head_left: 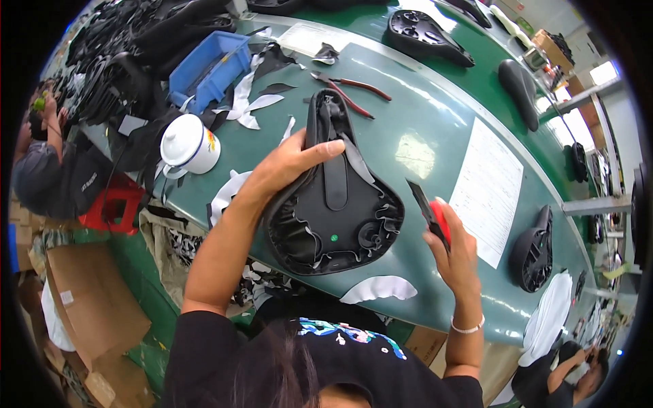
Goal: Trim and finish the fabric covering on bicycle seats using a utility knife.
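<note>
A black bicycle saddle [320,234] lies underside up on the green table, its narrow nose pointing away from me. My left hand [292,162] grips the saddle's left side near the nose, with the thumb pressed on the underside. Beside that thumb, a loose dark strip of cover material [358,163] runs along the nose's right edge. In my right hand [457,251], to the right of the saddle and apart from it, is a red and black utility knife [435,216], its dark blade pointing up and left. The saddle's cover is folded in wrinkles around the wide rear.
Red-handled pliers [350,94] lie beyond the saddle. A white lidded mug [191,144], a blue bin [209,71] and scraps are at left. A white curved scrap [378,289] lies near the table's front edge. Paper [484,194] and another saddle [534,251] are at right. Other people sit nearby.
</note>
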`<state>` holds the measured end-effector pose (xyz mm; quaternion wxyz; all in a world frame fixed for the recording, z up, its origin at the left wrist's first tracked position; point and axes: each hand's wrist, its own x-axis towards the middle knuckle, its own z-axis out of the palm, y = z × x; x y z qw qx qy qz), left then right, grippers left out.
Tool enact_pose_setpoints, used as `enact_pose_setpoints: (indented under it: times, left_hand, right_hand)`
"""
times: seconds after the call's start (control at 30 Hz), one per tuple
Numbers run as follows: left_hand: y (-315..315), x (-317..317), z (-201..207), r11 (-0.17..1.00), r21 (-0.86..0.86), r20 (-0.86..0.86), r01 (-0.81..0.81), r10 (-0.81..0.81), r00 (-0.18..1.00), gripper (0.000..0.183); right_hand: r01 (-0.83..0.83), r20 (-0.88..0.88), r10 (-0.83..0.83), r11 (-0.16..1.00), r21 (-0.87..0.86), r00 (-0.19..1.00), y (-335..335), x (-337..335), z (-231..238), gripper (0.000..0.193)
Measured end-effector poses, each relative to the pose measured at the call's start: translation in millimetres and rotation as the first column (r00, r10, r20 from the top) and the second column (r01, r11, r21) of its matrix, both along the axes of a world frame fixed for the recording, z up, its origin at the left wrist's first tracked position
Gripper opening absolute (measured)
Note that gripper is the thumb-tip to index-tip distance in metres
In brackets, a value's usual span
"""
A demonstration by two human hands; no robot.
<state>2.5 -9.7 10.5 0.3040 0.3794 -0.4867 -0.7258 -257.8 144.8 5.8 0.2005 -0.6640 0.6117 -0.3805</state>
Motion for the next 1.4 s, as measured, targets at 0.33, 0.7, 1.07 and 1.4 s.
enact_pose_setpoints:
  times: [0.33,0.7,1.07,1.4]
  left_hand:
    - [-15,-2,5,0.988,-0.125,0.294,0.095,-0.055,0.954,0.042]
    - [44,35,-4,0.945,0.007,0.163,-0.326,0.320,0.933,0.048]
    - [68,42,-23,0.398,-0.917,0.331,-0.035,0.805,0.493,0.052]
    - [35,-47,-8,0.487,-0.819,0.378,0.302,0.063,0.924,0.030]
  right_hand:
    - [-0.048,-0.596,0.147,0.983,0.179,0.789,38,21,-8,0.066]
    - [0.148,-0.070,-0.149,0.989,-0.026,0.986,73,59,-15,0.058]
    - [0.284,0.647,-0.314,0.946,0.154,0.695,-17,20,-3,0.047]
    - [0.054,0.127,-0.069,0.992,0.114,0.990,32,13,7,0.057]
